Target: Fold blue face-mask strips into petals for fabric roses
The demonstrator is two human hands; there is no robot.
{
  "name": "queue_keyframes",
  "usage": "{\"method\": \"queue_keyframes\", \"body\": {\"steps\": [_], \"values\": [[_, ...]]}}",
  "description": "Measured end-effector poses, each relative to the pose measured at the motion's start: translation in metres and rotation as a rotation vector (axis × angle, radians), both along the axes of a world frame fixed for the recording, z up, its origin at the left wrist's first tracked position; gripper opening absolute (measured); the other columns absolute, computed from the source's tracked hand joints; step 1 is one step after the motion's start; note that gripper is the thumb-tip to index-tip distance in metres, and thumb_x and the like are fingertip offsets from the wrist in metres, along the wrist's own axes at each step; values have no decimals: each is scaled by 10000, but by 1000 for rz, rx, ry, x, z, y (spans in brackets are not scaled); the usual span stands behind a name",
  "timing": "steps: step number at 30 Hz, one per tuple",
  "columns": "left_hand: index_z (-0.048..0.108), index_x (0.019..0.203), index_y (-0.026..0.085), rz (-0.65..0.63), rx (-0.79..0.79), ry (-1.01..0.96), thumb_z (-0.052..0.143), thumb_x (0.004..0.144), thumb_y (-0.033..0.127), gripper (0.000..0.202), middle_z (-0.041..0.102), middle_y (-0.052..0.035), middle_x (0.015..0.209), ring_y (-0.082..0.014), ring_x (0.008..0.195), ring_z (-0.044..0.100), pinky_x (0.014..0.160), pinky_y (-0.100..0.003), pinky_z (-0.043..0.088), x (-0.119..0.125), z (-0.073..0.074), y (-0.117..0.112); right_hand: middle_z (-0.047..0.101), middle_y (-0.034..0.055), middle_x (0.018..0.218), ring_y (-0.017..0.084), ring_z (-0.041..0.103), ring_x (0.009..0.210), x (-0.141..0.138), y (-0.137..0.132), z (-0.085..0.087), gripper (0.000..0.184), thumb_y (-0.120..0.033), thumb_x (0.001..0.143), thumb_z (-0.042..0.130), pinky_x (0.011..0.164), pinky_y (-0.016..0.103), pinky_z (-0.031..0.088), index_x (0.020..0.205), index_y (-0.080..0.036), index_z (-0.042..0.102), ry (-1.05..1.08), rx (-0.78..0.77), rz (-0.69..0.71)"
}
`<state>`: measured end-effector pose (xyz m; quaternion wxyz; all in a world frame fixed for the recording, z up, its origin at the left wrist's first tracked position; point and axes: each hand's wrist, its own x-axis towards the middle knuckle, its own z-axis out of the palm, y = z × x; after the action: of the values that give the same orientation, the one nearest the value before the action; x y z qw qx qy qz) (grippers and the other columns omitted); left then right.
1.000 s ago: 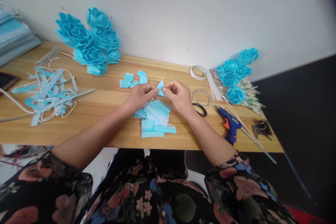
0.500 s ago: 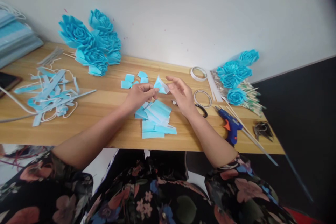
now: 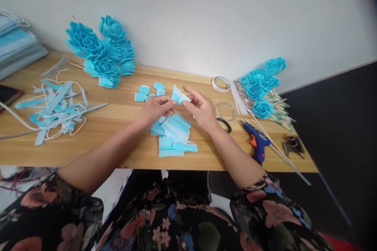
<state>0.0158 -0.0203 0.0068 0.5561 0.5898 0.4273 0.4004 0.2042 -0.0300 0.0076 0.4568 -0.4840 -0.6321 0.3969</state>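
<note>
Between my hands, above the table, is a small folded piece of light blue and white mask fabric. My left hand pinches its lower left edge between thumb and fingers. At its right corner my right hand grips it with the thumb and bent fingers, the index finger raised. Just below lie overlapping blue and white fabric pieces. Several small cut blue petals rest behind my left hand. Black-handled scissors lie beside my right hand, their blades mostly hidden under it.
Blue fabric roses stand back left, with more roses on a stick bundle at right. A blue glue gun, tape rolls, fabric scraps with ear loops and a mask stack lie around the wooden table.
The fabric piece has turned and its right corner is folded down. My right thumb has shifted left onto its lower edge. The view has tilted slightly.
</note>
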Motion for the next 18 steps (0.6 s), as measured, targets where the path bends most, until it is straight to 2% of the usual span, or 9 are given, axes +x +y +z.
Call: {"method": "queue_keyframes", "body": {"steps": [6, 10, 13, 15, 18], "values": [[667, 649, 165, -11, -6, 21, 671, 821, 414, 303, 644, -24, 629, -90, 554, 503, 548, -229, 403, -1, -4, 1, 744, 42, 1011, 199, 652, 884, 0, 0, 0, 436, -436, 811, 703, 720, 329, 544, 1202, -243, 706, -46, 20, -52], [660, 631, 167, 9, 6, 29, 667, 818, 403, 301, 643, -23, 626, -92, 555, 506, 546, -230, 405, -1, -6, 1, 736, 47, 1147, 226, 664, 1040, -1, 0, 0, 419, -474, 814, 695, 833, 355, 563, 1162, -243, 723, 38, -8, 24], [662, 632, 168, 11, 21, 48, 662, 816, 402, 298, 630, -16, 614, -91, 548, 498, 538, -231, 395, -1, -6, 1, 716, 38, 1196, 213, 659, 1083, -2, 1, -1, 456, -529, 811, 684, 887, 355, 563, 1169, -247, 706, 143, -89, 121], [664, 629, 168, 5, 45, 83, 652, 817, 392, 293, 599, -4, 584, -87, 530, 474, 519, -233, 371, 0, -5, 0, 723, 36, 1142, 195, 667, 1030, -3, 1, -1, 461, -538, 792, 698, 856, 335, 565, 1142, -237, 697, 178, -137, 157], [658, 609, 168, -2, 99, 161, 636, 811, 355, 276, 528, 20, 533, -78, 499, 413, 488, -236, 315, 1, -1, -3, 720, 16, 904, 154, 646, 832, -4, 1, -2, 349, -502, 763, 733, 755, 294, 536, 938, -202, 698, 137, -125, 135]]}}
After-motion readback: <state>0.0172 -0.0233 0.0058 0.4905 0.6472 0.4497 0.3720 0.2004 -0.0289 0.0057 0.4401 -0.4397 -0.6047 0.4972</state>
